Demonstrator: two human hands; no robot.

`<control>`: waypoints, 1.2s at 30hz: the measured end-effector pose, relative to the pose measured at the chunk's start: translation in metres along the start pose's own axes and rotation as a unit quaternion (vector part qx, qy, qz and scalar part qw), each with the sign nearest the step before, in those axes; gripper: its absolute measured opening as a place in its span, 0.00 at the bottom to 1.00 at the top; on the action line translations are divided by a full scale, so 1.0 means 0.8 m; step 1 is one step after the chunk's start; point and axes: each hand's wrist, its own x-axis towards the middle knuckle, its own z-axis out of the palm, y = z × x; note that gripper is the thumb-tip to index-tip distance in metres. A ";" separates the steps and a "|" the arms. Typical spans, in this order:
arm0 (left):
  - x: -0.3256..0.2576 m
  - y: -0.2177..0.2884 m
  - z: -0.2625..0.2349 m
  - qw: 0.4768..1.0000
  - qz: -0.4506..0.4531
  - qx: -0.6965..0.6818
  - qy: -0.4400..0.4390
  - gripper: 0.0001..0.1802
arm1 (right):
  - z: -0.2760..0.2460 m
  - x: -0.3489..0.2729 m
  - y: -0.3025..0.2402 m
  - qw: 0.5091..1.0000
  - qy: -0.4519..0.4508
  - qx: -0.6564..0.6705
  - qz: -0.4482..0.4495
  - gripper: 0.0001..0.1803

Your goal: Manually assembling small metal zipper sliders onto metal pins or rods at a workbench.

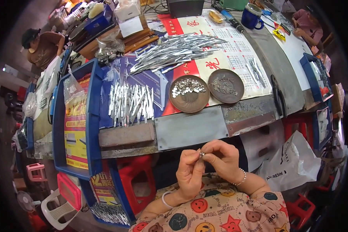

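My left hand [190, 174] and my right hand [222, 160] meet in front of the table's near edge, fingertips pinched together. Between them is a tiny shiny metal piece [201, 154], too small to tell its kind. Just beyond, on the table, sits a brown round dish [188, 106] with small silvery discs [188, 86]. Beside it a second brown dish [231, 99] holds thin metal bits [224, 85]. Flat silvery metal strips [130, 102] lie in a rough row left of the dishes, and a larger heap of strips [178, 50] lies behind.
Dark-handled pliers [278, 96] lie right of the dishes. A metal plate [191, 128] and a flat bar [126, 134] line the near edge. At left stands a blue tray [94, 123]; a blue mug [252, 17] stands far back. Other people sit at far left and far right.
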 end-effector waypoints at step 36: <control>-0.015 0.018 -0.004 0.992 0.028 0.070 -0.106 0.13 | -0.026 0.026 0.003 0.975 0.188 -0.056 -0.105 0.12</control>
